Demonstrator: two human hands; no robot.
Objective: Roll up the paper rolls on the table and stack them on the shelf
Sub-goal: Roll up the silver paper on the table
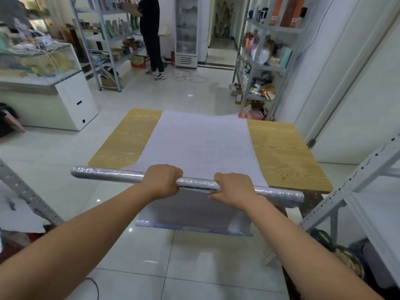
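A long shiny silver paper roll [108,175] is held level at the near edge of the wooden table [281,152]. My left hand [161,180] and my right hand [232,189] both grip it near its middle, fingers curled over the top. A wide white sheet [201,144] lies flat along the table's middle, reaching past the far edge. Its near end hangs down below the roll, showing a patterned edge [194,229] above the floor.
A grey metal shelf frame [355,176] stands close on the right, another shelf upright [28,191] on the left. Further shelves with goods line both sides. A person in black [151,35] stands at the far shelf. A glass counter [39,68] is at left.
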